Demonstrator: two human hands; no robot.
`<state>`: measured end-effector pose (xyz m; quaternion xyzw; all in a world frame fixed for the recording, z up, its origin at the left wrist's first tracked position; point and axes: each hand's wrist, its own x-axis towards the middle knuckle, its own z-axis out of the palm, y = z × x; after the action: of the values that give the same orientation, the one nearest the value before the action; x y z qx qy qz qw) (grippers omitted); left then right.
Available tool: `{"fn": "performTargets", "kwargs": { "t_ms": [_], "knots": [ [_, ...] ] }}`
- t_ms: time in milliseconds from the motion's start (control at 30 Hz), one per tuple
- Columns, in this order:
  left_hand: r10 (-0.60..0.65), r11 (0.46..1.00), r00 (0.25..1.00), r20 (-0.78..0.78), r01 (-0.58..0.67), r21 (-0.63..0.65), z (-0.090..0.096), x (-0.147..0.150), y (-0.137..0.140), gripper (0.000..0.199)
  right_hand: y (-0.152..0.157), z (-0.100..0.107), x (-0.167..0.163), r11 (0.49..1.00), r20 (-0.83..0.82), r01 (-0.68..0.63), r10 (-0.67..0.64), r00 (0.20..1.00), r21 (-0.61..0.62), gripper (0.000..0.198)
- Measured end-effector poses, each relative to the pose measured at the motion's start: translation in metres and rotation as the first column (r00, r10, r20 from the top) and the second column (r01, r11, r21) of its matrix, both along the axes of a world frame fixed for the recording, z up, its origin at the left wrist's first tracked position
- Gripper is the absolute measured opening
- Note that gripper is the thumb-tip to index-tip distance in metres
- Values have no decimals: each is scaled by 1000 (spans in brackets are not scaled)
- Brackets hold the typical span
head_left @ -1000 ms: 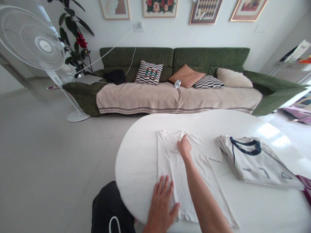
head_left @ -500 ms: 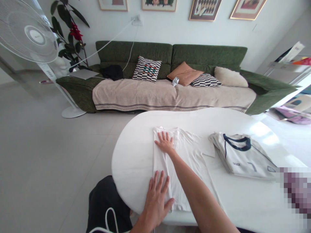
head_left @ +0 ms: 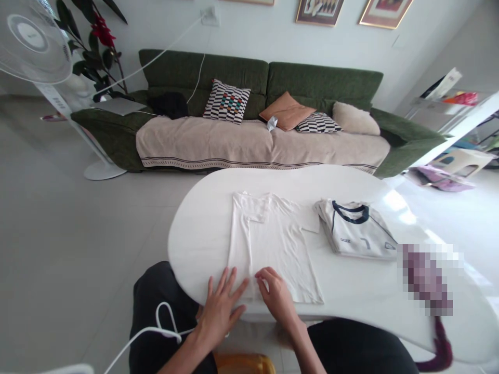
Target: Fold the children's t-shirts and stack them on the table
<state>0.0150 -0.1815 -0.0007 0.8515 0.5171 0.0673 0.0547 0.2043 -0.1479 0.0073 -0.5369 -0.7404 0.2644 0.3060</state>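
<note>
A white T-shirt point(head_left: 280, 239) lies flat on the white table point(head_left: 198, 223), its left side folded inward with the sleeve laid over the body. My left hand point(head_left: 222, 301) is open, fingers spread across the lower left part of the shirt near the table's front edge. Just to its right, my right hand point(head_left: 275, 296) is over the lower hem with fingers curled and thumb bent in toward them by the fold. Whether cloth is pinched in these fingers I cannot make out.
Right of the shirt sits a folded pale jersey point(head_left: 358, 234) with a dark collar. A blurred-out purple patch point(head_left: 424, 278) covers something at the table's right. Beyond the table stands a green sofa point(head_left: 327, 83) with cushions; a fan point(head_left: 35, 41) is at left.
My right hand has moved from the shirt's upper left down to its lower part, its fingers now curled. My left hand stays spread at the lower left. The view has shifted slightly.
</note>
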Motion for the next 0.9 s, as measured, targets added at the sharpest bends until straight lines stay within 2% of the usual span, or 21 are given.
{"fn": "performTargets", "kwargs": {
  "t_ms": [67,167,300,400,567,633,800,900],
  "knots": [
    [6,1000,1000,29,-6,4,3,6,1,57,-21,-4,2,999,-10,16,-16,1000,35,26],
    [-16,999,994,111,20,-40,11,16,4,55,-33,-9,3,995,-23,24,-22,999,92,34],
    [-40,987,958,285,82,-137,25,21,11,36,-34,-14,6,996,-39,-14,18,999,88,37],
    [30,983,917,399,44,-176,31,21,16,22,-35,-13,9,996,-49,-37,41,998,77,33],
    [271,955,779,566,-145,-257,32,23,20,27,-36,-6,11,995,-29,-50,53,998,91,29],
    [291,951,751,593,-159,-264,33,24,18,26,-37,-2,10,994,15,-65,63,998,91,35],
    [59,979,856,514,50,-196,40,25,9,22,-44,4,9,983,130,-150,136,982,106,37],
    [85,989,875,476,-15,-148,38,32,23,29,-51,5,8,980,154,-162,144,977,111,37]
  ]
}}
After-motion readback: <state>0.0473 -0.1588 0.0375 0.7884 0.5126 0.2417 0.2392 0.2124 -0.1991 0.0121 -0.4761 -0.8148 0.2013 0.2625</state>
